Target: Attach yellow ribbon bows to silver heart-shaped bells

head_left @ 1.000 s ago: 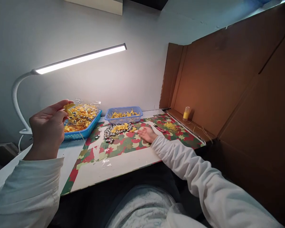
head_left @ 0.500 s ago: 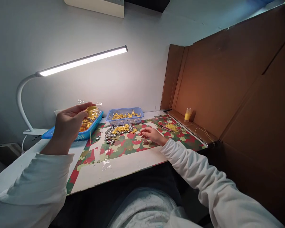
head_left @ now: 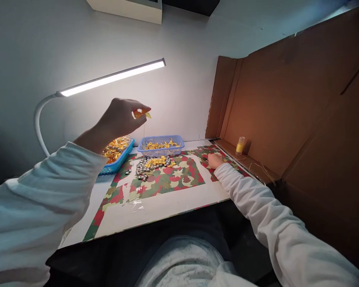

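Your left hand [head_left: 119,117] has risen from beside the blue tray to well above the table [head_left: 167,207], grip pinched on a small yellow piece [head_left: 142,114]; a thin thread [head_left: 144,131] hangs from it. Your right hand [head_left: 215,160] has slid toward 2 o'clock; whether its grip holds anything, cannot tell.

Blue tray [head_left: 115,161], 10 o'clock: yellow pieces with silver beads. Lavender basket [head_left: 161,145], 12 o'clock: yellow pieces only. Loose silver beads [head_left: 143,169] lie just before it.

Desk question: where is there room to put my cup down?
The white strip along the near edge is bare, except for a bit of clear plastic. Behind it, beads and two baskets crowd the back; the right hand fills the right corner.
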Motion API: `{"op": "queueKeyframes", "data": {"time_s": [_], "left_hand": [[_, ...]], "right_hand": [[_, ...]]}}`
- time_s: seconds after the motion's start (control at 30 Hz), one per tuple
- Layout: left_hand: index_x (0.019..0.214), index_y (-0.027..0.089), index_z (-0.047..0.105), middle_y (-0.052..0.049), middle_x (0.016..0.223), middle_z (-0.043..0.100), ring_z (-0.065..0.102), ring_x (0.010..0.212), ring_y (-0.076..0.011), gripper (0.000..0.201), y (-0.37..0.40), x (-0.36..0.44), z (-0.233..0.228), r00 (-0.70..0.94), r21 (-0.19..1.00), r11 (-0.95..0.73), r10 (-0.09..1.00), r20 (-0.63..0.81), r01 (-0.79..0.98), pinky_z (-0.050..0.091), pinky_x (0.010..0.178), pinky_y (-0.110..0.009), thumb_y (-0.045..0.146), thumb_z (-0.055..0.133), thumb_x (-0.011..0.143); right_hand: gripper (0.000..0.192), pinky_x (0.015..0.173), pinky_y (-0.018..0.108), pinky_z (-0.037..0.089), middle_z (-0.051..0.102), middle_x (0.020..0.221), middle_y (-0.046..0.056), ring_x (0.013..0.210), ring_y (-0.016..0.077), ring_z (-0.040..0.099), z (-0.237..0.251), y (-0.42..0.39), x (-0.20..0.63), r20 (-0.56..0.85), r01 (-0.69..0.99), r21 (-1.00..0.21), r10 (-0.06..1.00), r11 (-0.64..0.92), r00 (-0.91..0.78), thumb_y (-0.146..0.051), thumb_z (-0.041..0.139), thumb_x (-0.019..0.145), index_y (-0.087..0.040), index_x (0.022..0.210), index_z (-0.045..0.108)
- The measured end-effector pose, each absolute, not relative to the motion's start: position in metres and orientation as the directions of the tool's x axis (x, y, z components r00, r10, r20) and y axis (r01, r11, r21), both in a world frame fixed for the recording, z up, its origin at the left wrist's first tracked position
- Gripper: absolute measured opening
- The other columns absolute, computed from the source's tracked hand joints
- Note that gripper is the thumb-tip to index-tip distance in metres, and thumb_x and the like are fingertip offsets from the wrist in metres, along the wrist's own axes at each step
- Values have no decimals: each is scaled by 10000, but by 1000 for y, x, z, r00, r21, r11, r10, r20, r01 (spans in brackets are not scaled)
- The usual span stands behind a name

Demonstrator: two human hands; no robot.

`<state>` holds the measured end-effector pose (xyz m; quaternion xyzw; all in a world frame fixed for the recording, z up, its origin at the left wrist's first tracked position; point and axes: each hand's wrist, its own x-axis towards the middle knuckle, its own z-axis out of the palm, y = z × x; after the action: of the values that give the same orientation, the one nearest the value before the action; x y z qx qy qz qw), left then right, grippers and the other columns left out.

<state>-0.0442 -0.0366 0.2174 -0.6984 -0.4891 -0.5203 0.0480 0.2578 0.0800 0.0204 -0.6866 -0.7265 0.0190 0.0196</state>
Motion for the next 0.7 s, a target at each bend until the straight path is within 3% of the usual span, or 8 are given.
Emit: {"op": "queueKeyframes", "data": {"time_s": [0.13,0.3,0.5,0.57,0.6,0.67,0.7], "left_hand": [[900,58,754,68,622,593,625,799,-115,257,-28,-39,250,78,352,-436,712,698,828,412,978,-378,54,665,659],[1015,-28,682,57,775,662,665,980,-163,426,-22,-26,283,196,155,-369,751,630,916,423,821,-296,266,555,734],[1071,15,683,22,818,710,690,935,-204,501,-23,-16,300,308,164,-444,802,512,881,422,659,-250,333,563,703],[1116,22,664,19,839,712,683,948,-208,534,-24,-16,302,320,172,-459,800,508,872,423,650,-252,348,531,714],[1135,11,648,16,850,709,677,962,-212,552,-23,-17,303,317,178,-460,799,511,870,423,651,-256,352,502,726],[1149,-26,623,7,871,700,661,998,-230,567,-20,-17,304,315,202,-461,808,497,864,427,664,-278,340,448,754],[1143,-43,621,-4,891,699,655,1014,-239,554,-18,-17,303,324,227,-476,810,489,850,434,678,-292,323,435,771]], "right_hand": [[406,1010,505,294,634,1192,238,1238,339,505,25,76,249,36,995,-60,996,79,-77,-95,591,810,-85,1213,543],[404,1015,533,288,619,1200,259,1283,347,462,23,69,220,70,986,-117,992,115,-107,-12,458,847,-73,1244,500],[284,1042,514,317,607,1250,206,1269,330,487,19,60,188,90,951,-211,973,226,-212,-74,493,876,-139,1129,605],[215,1035,482,353,606,1252,197,1237,314,512,27,45,188,105,895,-361,965,263,-241,-184,504,910,-138,1081,627],[225,1018,453,386,627,1217,190,1190,296,548,33,34,188,82,802,-523,954,287,-288,-256,499,926,-134,1056,636],[412,952,415,462,679,1107,171,1061,261,629,48,4,184,-55,383,-904,838,189,-543,-442,389,969,-130,991,657],[513,952,411,476,671,1156,158,1083,256,630,56,-11,179,-59,125,-991,689,46,-722,-538,341,964,-140,1039,656]]}}
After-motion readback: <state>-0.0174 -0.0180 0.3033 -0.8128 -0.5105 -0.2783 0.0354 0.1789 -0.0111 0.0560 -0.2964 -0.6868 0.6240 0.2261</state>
